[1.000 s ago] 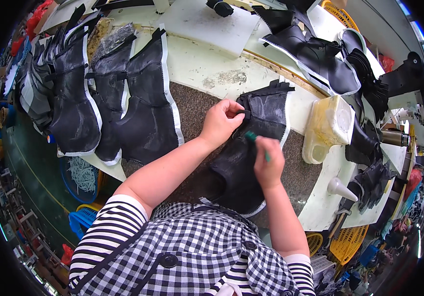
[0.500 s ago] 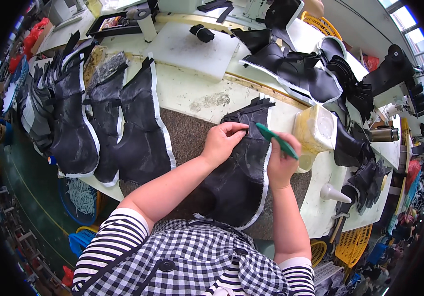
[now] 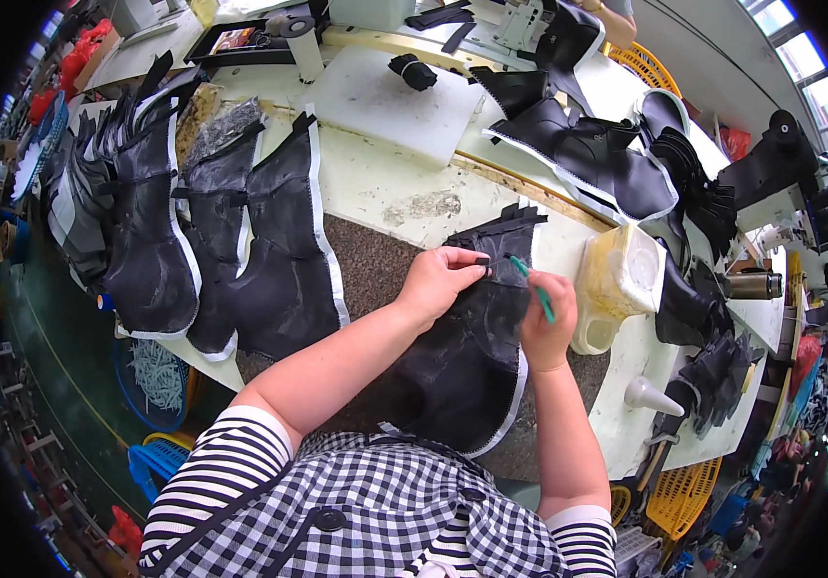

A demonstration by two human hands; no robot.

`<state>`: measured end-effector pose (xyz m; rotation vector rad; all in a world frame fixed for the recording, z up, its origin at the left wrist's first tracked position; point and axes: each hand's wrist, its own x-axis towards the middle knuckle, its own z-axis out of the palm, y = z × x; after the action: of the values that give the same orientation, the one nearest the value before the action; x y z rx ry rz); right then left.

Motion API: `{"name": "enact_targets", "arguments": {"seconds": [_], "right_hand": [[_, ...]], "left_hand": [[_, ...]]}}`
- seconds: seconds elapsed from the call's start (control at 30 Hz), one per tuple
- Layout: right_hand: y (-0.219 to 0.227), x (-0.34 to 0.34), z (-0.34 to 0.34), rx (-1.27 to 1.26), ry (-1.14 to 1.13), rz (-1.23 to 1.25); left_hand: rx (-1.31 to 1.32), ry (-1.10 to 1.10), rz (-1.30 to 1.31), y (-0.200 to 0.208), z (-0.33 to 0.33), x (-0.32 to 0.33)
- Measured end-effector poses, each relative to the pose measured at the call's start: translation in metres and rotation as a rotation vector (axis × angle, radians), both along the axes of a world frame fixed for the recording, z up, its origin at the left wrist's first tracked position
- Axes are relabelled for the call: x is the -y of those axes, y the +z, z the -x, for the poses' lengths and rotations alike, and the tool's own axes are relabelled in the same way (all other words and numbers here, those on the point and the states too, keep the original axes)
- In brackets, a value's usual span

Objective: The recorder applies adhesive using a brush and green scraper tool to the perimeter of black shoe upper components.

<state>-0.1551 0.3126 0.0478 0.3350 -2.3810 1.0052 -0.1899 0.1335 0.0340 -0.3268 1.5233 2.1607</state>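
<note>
A black boot upper [image 3: 476, 390], edged with white tape and a zip, lies on a brown speckled mat in front of me. Near its top, my left hand [image 3: 438, 281] pinches the end of a small black strip [image 3: 482, 260] between thumb and fingertips. My right hand [image 3: 547, 326] grips a thin, flat green hand tool [image 3: 543, 302], now seen nearly edge-on. The tool's tip is at the upper's top part, just right of my left fingertips. Whether it touches the leather I cannot tell.
A yellowed, glue-crusted plastic container [image 3: 616, 275] stands close right of my right hand. More black boot uppers [image 3: 284, 255] lie at left. A white board [image 3: 385, 101] lies behind, with a black bundle [image 3: 414, 71] on it. A white cone [image 3: 650, 396] lies at right.
The green tool has turned from its broad face to nearly edge-on. My left fingertips now show a black strip end. The whole view has shifted slightly.
</note>
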Motion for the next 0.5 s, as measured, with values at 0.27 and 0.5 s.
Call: {"name": "enact_targets", "arguments": {"seconds": [0.27, 0.5], "right_hand": [[-0.013, 0.012, 0.036, 0.265, 0.079, -0.221], [-0.032, -0.002, 0.023, 0.26, -0.11, -0.072]], "left_hand": [[-0.016, 0.127, 0.028, -0.015, -0.004, -0.001], [0.072, 0.103, -0.017, -0.012, -0.015, 0.016]]}}
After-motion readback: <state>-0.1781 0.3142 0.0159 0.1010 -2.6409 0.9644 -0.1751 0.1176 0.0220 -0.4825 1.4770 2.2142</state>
